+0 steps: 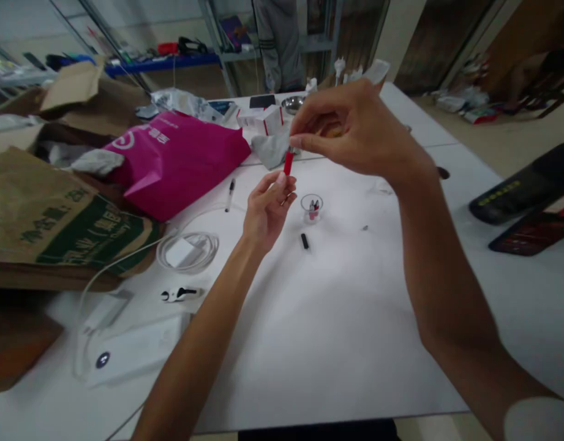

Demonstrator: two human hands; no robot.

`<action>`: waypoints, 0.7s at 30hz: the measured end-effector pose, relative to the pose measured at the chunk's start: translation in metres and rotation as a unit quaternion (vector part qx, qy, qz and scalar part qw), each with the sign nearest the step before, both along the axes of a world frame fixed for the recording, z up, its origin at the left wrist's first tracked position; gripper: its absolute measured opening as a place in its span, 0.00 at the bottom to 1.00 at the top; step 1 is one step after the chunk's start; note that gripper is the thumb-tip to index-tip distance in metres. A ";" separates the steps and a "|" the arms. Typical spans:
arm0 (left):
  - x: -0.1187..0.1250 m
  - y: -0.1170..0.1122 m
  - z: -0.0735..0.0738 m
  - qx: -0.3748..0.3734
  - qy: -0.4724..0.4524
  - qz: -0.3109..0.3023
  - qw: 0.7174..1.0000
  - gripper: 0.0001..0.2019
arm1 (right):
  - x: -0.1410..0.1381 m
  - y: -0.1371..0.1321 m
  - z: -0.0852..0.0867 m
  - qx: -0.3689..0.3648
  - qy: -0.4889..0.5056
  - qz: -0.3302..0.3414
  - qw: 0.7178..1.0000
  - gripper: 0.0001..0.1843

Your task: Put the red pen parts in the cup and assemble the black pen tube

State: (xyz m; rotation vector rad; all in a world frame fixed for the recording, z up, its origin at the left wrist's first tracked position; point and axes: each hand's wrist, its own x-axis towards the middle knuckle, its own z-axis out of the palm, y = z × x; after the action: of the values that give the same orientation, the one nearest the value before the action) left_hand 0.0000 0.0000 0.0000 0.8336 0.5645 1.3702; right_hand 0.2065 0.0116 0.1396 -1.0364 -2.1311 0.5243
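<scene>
In the head view my left hand (269, 208) holds the lower end of a slim red stick (288, 164) upright between thumb and fingers. My right hand (341, 125) reaches over from above, thumb and forefinger pinched at the stick's upper, silvery end. The stick's exact kind is too small to make out. Below the hands stands a small clear cup (312, 211) with a few small dark, red and silvery pieces in it. In front of the cup lies a short black piece (305, 241), and a tiny grey bit (365, 228) lies to its right.
A pink bag (180, 159), a brown paper sack (56, 214) and cardboard crowd the left. A coiled white cable (208, 251), a pen (229, 195) and a white device (139, 349) lie nearer. A black bottle (520, 187) is at right. Behind the table stands a person (279, 43).
</scene>
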 end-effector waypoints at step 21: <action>-0.004 0.002 -0.001 0.001 0.036 -0.002 0.999 0.11 | 0.003 -0.006 0.005 -0.008 -0.042 -0.026 0.999 0.19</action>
State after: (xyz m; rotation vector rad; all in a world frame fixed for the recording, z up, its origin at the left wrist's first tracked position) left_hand -0.0042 0.0016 -0.0010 0.8885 0.6156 1.3417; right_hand 0.2097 0.0052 0.1446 -1.1387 -2.1701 0.4807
